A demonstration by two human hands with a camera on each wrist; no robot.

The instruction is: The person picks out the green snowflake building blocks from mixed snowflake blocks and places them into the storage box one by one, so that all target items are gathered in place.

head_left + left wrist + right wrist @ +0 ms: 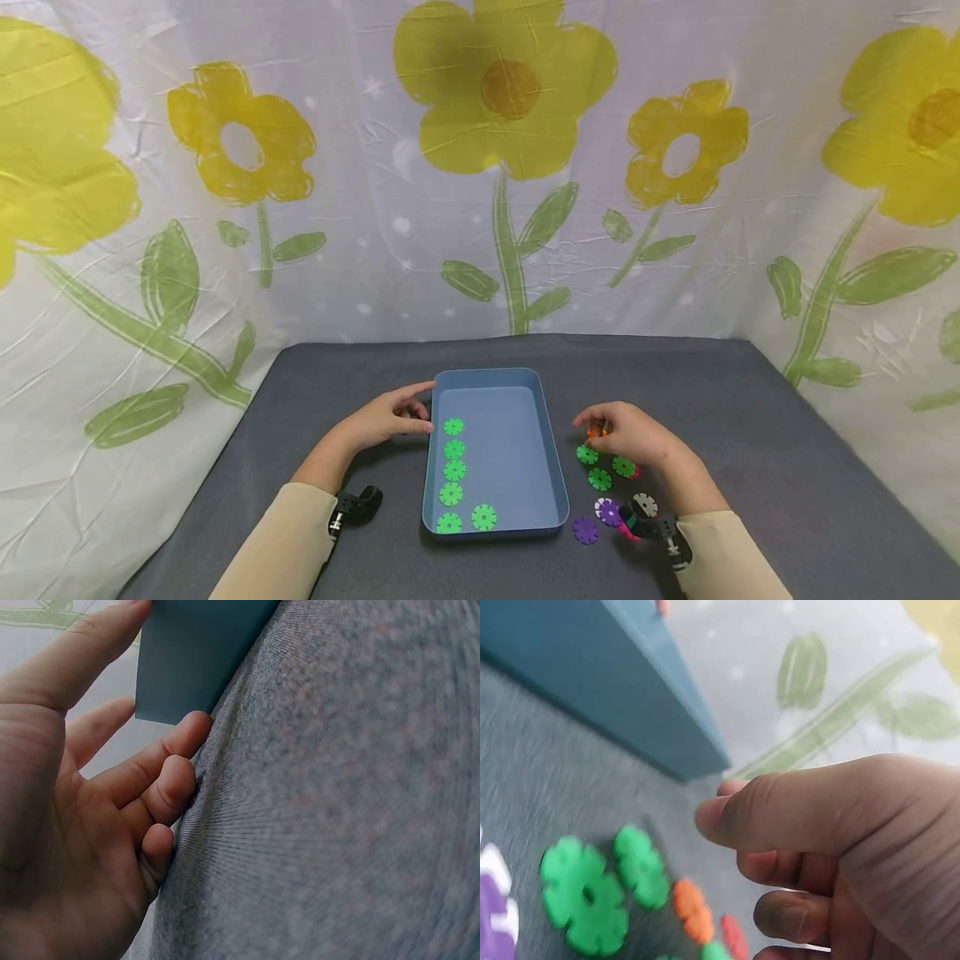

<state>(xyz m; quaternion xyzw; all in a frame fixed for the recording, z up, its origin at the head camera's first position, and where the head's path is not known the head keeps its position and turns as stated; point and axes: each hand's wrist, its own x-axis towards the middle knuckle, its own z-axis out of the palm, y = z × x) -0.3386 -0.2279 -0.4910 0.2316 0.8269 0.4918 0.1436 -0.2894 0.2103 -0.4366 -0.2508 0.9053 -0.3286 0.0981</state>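
A shallow blue tray [510, 450] lies on the cloth between the hands. Several green notched discs [453, 471] form a column along its left side, with another green disc [483, 517] beside the lowest one. My left hand [386, 417] touches the tray's left wall with thumb and index finger spread along it; its other fingers bend inward. Right of the tray, my right hand [633, 429] hovers above loose discs, thumb and index tips apart in the head view. An orange disc [694, 911] lies below it, near two green discs [585, 896]. Nothing shows in its fingers.
Toward the near right lie a purple disc [586, 531], a purple-and-white pair [607, 511], a pale disc [645, 503] and a pink one [628, 532], partly behind the right wrist camera. Grey cloth [360, 367] covers the table. A flowered curtain [360, 208] hangs behind it.
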